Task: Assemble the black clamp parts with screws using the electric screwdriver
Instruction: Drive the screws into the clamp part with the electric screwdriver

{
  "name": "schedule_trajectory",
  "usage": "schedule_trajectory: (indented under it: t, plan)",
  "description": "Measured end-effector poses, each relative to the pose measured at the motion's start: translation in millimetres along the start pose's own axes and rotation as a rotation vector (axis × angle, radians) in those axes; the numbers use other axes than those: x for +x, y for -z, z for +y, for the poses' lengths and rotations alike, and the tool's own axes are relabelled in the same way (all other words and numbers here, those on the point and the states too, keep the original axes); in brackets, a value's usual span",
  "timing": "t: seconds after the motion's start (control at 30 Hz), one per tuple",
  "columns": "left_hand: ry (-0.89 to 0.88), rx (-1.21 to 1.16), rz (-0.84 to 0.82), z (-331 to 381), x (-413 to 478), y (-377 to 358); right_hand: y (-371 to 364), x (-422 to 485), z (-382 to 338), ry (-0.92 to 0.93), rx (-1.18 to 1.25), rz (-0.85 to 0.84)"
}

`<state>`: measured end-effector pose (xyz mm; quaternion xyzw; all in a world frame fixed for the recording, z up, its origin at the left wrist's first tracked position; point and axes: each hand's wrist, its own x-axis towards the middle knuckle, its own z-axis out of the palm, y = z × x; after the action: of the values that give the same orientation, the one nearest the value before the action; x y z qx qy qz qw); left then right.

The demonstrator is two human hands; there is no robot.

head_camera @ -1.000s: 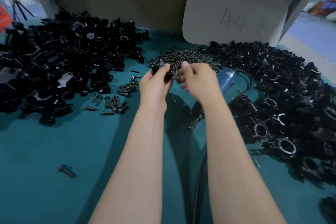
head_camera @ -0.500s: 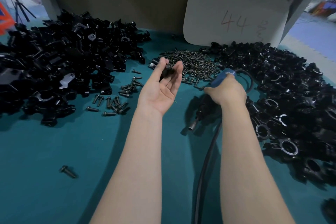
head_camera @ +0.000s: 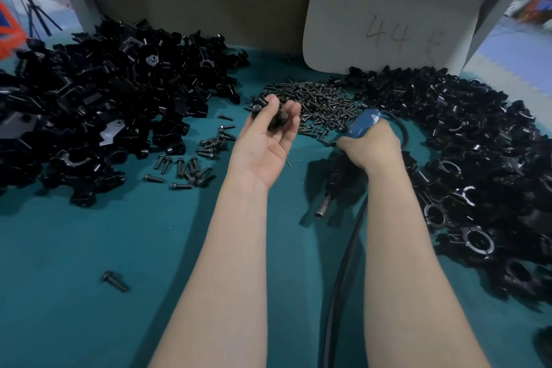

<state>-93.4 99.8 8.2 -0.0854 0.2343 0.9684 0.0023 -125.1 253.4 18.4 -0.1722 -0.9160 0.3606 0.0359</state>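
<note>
- Head view: left hand (head_camera: 263, 146) palm up, thumb and fingertips pinching a black clamp part (head_camera: 270, 116) above the table's (head_camera: 89, 248) far middle.
- Right hand (head_camera: 370, 146) wrapped round the blue grip of the electric screwdriver (head_camera: 363, 124); bit end points toward the near edge.
- Screw heap (head_camera: 322, 101) at far middle, just beyond both hands.
- Left pile (head_camera: 104, 104) of clamp parts by the far left corner; right pile (head_camera: 478, 158) along the right edge.
- Lone screw (head_camera: 115, 281) lies toward the near left.

1. Clamp part (head_camera: 270, 118): small, black, lying on the fingers of the upturned left hand (head_camera: 263, 143), thumb against it.
2. Electric screwdriver (head_camera: 363, 124): blue handle, black body, metal tip slanting down toward the bench (head_camera: 89, 248). Gripped by the right hand (head_camera: 370, 146).
3. Screws (head_camera: 322, 101): dark heap on the bench, just behind both hands.
</note>
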Motion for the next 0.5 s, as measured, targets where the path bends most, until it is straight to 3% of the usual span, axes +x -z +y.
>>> schedule_trajectory:
  t: [0.13, 0.3, 0.4, 0.5]
  plan:
    - [-0.083, 0.203, 0.116, -3.5, 5.4, 1.9, 14.6, -0.9, -2.6, -0.04, 0.446, 0.034]
    - [-0.226, 0.621, 0.301, -6.4, 9.5, 8.2, 26.2, -6.6, -11.3, -0.205, 1.362, -0.157]
    - [-0.292, 0.942, 0.39, -5.0, 11.7, 14.3, 22.6, -8.8, -14.4, -0.205, 1.497, -0.191]
    - [-0.291, 1.053, 0.43, -3.9, 13.9, 19.3, 15.0, -9.4, -15.0, -0.189, 1.508, -0.211]
